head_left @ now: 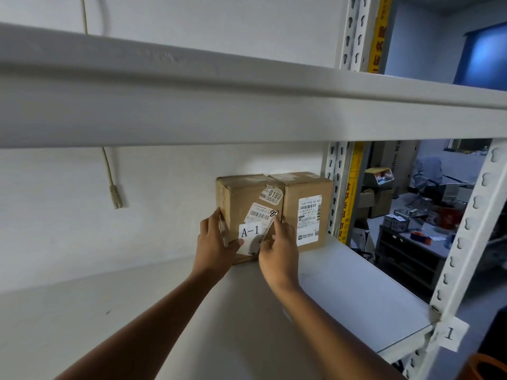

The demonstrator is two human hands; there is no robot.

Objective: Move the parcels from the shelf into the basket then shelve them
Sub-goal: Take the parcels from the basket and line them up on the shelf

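Forearms reach up and away from the near edge of the white metal shelf [356,297], both bare, meeting at the far wall on one worn brown cardboard parcel with an "A-1" paper tag [248,207]. The left hand [216,242] grips the parcel's left front corner, fingers curled along its left side and thumb laid across the lower front beside the tag. The right hand [278,250] comes in from the right, its curled fingers against the lower front and its forefinger pressed up along the seam where this parcel touches its neighbour, a cleaner brown cardboard box with a white shipping label [307,212] standing just to the right; whether those fingers have worked into the seam cannot be told. Both parcels sit upright against the back wall at the far right of the shelf, close to the slotted grey upright [336,187]. The held parcel lies straight ahead of both hands, its taller axis vertical, and the left hand has the freer side, so the pull, as I judge it, should come towards the near edge and a little left, clear of the neighbour. An orange rim at the near right corner [488,366] may be the basket. A beige cable [112,185] hangs on the wall, well left.
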